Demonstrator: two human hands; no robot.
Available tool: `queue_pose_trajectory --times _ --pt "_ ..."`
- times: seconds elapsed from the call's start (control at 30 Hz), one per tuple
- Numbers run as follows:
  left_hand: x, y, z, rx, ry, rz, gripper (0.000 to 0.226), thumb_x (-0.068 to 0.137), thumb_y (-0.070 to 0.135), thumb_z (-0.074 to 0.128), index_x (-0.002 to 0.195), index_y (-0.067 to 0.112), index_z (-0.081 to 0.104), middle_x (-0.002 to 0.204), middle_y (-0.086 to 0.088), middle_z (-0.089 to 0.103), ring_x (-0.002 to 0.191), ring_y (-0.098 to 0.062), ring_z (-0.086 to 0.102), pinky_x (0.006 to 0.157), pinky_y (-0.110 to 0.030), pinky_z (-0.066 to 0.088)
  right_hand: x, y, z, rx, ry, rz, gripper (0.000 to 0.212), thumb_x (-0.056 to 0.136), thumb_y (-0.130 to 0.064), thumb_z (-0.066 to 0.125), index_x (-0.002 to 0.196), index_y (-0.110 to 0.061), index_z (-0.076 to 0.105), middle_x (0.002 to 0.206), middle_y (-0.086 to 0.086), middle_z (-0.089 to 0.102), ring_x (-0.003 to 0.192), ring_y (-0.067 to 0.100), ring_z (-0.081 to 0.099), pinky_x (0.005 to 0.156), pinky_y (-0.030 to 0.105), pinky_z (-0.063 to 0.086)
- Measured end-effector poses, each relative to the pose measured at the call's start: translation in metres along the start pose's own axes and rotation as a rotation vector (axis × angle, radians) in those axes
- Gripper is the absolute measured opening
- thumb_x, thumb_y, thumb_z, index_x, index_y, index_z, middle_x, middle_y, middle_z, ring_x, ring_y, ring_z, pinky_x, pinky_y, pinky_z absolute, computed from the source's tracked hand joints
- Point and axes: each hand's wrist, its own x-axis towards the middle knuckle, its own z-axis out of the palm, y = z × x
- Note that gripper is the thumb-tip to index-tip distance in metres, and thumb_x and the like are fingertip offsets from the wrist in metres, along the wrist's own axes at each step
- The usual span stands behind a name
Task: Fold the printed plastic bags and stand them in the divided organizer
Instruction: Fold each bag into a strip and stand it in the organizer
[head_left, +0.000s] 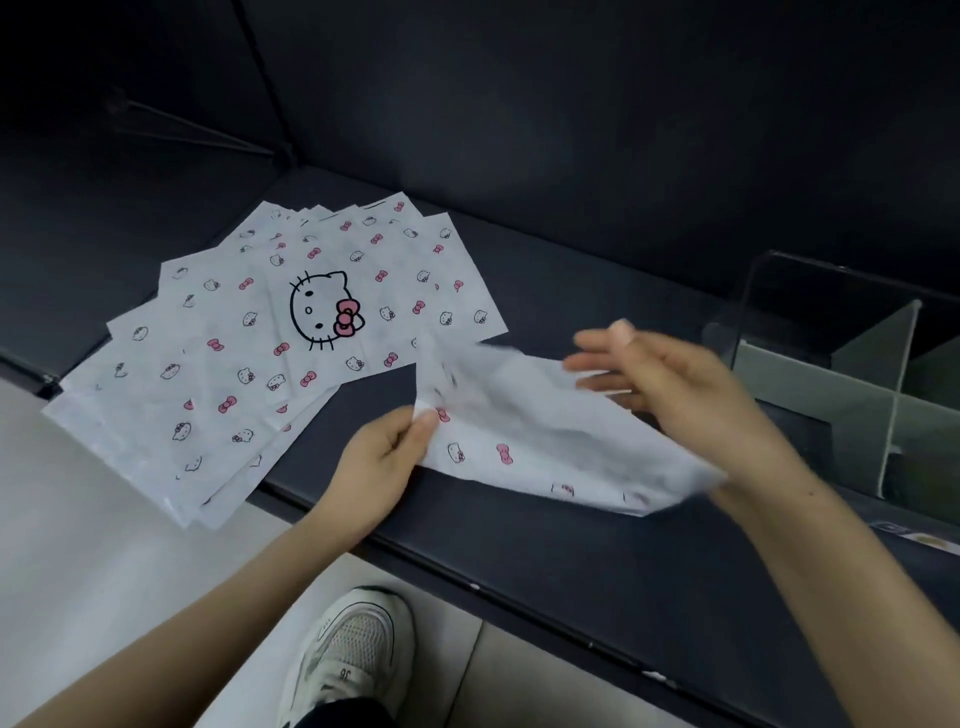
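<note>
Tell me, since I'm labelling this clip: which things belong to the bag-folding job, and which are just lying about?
Job: printed bag, pinched by left hand, right hand over it; fanned stack of bags; clear divided organizer.
Lying about: white sneaker; pale floor.

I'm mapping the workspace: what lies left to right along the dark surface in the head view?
Fanned stack of white printed plastic bags → left hand → held white printed bag → right hand → clear plastic divided organizer.
</note>
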Motion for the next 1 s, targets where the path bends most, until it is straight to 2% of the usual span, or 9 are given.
queue_pose_trajectory --times 0.1,0.17,0.27,0.33,0.4,0.53,0.77,0.9,1.0 --pt "0.007 0.005 0.003 -0.021 0.095 -0.092 0.022 0.099 0.029 0.048 0.091 0.018 0.065 0.086 -0.014 0.066 0.073 -0.016 0.056 0.074 -0.031 0.045 0.002 0.013 -0.012 0.122 0.045 0.092 0.061 0.071 -0.075 0.043 0.109 -0.033 0.065 0.109 -0.012 0.07 0.101 0.002 0.065 0.095 0.028 0.045" --pt "0.008 0.004 0.006 0.016 0.124 -0.116 0.013 0.097 0.029 0.051 0.092 0.024 0.063 0.081 -0.007 0.069 0.075 -0.02 0.062 0.077 -0.033 0.047 -0.004 0.024 -0.011 0.225 0.009 0.207 0.062 0.073 -0.076 0.04 0.11 -0.033 0.066 0.108 -0.013 0.071 0.101 0.004 0.066 0.093 0.029 0.044" --pt "0.002 0.005 0.01 0.114 0.133 -0.091 0.013 0.095 0.025 0.056 0.107 0.025 0.059 0.083 0.006 0.07 0.076 -0.013 0.063 0.072 -0.022 0.046 -0.015 0.048 -0.003 0.236 0.107 0.293 0.048 0.083 -0.059 0.051 0.108 -0.022 0.069 0.101 -0.004 0.074 0.093 0.014 0.071 0.081 0.033 0.05" --pt "-0.005 0.004 0.011 0.209 0.161 -0.057 0.024 0.092 0.02 0.059 0.116 0.022 0.055 0.089 0.003 0.068 0.073 -0.019 0.06 0.068 -0.023 0.042 -0.018 0.068 0.002 0.178 0.218 0.311 0.026 0.088 -0.031 0.065 0.099 -0.008 0.071 0.094 0.004 0.075 0.084 0.021 0.072 0.073 0.03 0.051" --pt "-0.011 0.001 0.01 0.33 0.193 -0.02 0.033 0.088 0.013 0.063 0.119 0.019 0.054 0.089 -0.002 0.066 0.079 -0.021 0.059 0.071 -0.027 0.038 -0.017 0.089 0.004 0.029 0.307 0.324 0.024 0.087 -0.016 0.066 0.085 0.008 0.064 0.077 0.013 0.07 0.068 0.033 0.063 0.061 0.026 0.042" --pt "-0.015 -0.004 0.009 0.364 0.148 0.043 0.05 0.077 -0.005 0.063 0.123 0.013 0.054 0.101 0.007 0.058 0.103 -0.019 0.055 0.082 -0.028 0.035 -0.011 0.098 0.011 -0.253 0.339 0.228 0.029 0.085 -0.019 0.064 0.078 0.009 0.059 0.063 0.014 0.053 0.059 0.02 0.041 0.056 0.03 0.033" --pt "-0.015 -0.007 0.006 0.27 0.086 0.004 0.059 0.076 -0.004 0.063 0.13 0.016 0.048 0.099 0.003 0.052 0.095 -0.014 0.049 0.079 -0.014 0.038 0.015 0.089 0.021 -0.542 0.39 -0.063 0.016 0.09 -0.024 0.063 0.086 -0.011 0.07 0.073 0.001 0.068 0.067 0.021 0.06 0.064 0.03 0.043" --pt "-0.015 -0.015 -0.004 0.607 0.22 0.258 0.059 0.065 0.019 0.056 0.123 0.011 0.056 0.12 -0.011 0.053 0.111 -0.029 0.046 0.101 -0.036 0.034 0.032 0.098 0.024 -0.647 0.375 0.008 0.018 0.09 -0.032 0.063 0.089 -0.015 0.071 0.075 0.004 0.068 0.071 0.026 0.059 0.062 0.029 0.034" --pt "-0.01 -0.022 -0.005 0.775 0.101 0.5 0.046 0.078 0.022 0.046 0.121 0.015 0.059 0.132 -0.018 0.053 0.126 -0.038 0.045 0.108 -0.055 0.033 0.038 0.099 0.025 -0.644 0.374 0.041 0.019 0.09 -0.033 0.062 0.091 -0.016 0.07 0.076 0.002 0.066 0.069 0.021 0.054 0.062 0.028 0.034"
